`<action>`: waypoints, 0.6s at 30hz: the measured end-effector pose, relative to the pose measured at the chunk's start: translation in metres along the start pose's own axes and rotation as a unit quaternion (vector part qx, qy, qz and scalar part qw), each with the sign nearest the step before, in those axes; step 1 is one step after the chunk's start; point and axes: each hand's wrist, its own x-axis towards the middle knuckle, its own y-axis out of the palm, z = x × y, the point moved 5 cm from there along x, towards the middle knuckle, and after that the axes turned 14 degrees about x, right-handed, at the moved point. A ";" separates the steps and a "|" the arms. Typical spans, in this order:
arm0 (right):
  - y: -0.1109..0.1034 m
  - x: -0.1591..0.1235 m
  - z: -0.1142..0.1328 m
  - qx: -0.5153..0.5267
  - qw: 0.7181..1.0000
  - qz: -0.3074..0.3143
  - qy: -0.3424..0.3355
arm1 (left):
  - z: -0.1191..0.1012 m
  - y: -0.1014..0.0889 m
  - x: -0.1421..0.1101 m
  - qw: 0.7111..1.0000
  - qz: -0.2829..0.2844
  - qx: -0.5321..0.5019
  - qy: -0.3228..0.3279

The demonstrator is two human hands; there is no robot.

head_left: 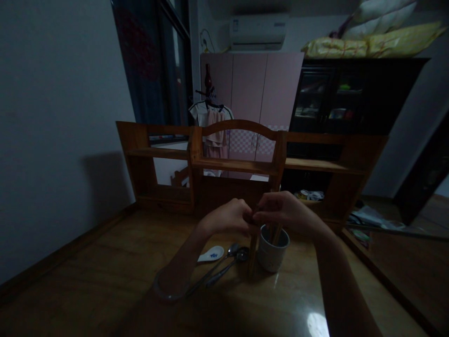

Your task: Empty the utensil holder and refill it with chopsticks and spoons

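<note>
Both my hands meet above a white cup [271,255] on the wooden desk [115,262]. My left hand [229,216] is closed around the tops of wooden chopsticks [253,250] that hang down just left of the cup. My right hand [286,210] is also closed, pinching chopsticks [277,232] that stand inside the cup. The fingertips of the two hands touch. A clear bangle [168,288] sits on my left wrist.
Two metal spoons [224,267] and a white ceramic spoon [211,254] lie left of the cup. A wooden shelf unit [238,164] stands along the desk's back edge. Papers and small items [368,217] lie at the right. The room is dim.
</note>
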 end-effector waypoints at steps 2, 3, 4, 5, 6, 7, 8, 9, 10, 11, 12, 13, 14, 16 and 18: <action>0.000 0.000 -0.003 0.021 1.000 0.017 0.011 | -0.001 0.000 0.000 1.000 -0.002 0.020 0.007; 0.000 0.000 -0.004 0.031 0.999 0.024 0.015 | -0.001 0.000 0.000 1.000 -0.003 0.028 0.010; 0.000 0.001 -0.005 0.037 0.999 0.028 0.016 | -0.001 0.000 0.000 0.999 -0.006 0.035 0.011; -0.001 0.001 -0.006 0.039 0.999 0.028 0.015 | -0.001 -0.001 0.000 0.999 -0.009 0.042 0.010; -0.001 0.001 -0.007 0.037 0.999 0.026 0.011 | 0.000 -0.001 0.001 0.999 -0.013 0.048 0.008; -0.001 0.001 -0.007 0.031 0.999 0.022 0.008 | 0.000 -0.002 0.001 0.998 -0.016 0.054 0.007; -0.001 0.001 -0.007 0.024 1.000 0.016 0.004 | 0.001 -0.003 0.001 0.998 -0.019 0.059 0.007; -0.001 0.001 -0.006 0.016 1.000 0.010 0.000 | 0.001 -0.003 0.002 0.998 -0.024 0.064 0.007; -0.001 0.001 -0.006 0.009 1.000 0.004 -0.002 | 0.001 -0.004 0.002 0.997 -0.029 0.068 0.007; -0.001 0.001 -0.005 0.004 1.000 0.001 -0.003 | 0.001 -0.005 0.002 0.997 -0.034 0.072 0.006; -0.001 0.001 -0.005 0.001 1.000 0.000 -0.004 | 0.001 -0.005 0.002 0.996 -0.039 0.076 0.005; -0.001 0.001 -0.005 0.000 1.000 0.002 -0.004 | 0.001 -0.006 0.002 0.996 -0.044 0.081 0.003; -0.001 0.001 -0.005 0.002 1.000 0.005 -0.003 | 0.001 -0.006 0.001 0.995 -0.046 0.086 0.004; -0.002 0.001 -0.005 0.005 1.000 0.011 0.002 | 0.001 -0.005 0.002 0.994 -0.046 0.094 0.006; -0.003 0.001 -0.006 0.005 1.000 0.013 0.007 | 0.001 -0.004 0.002 0.994 -0.045 0.100 0.005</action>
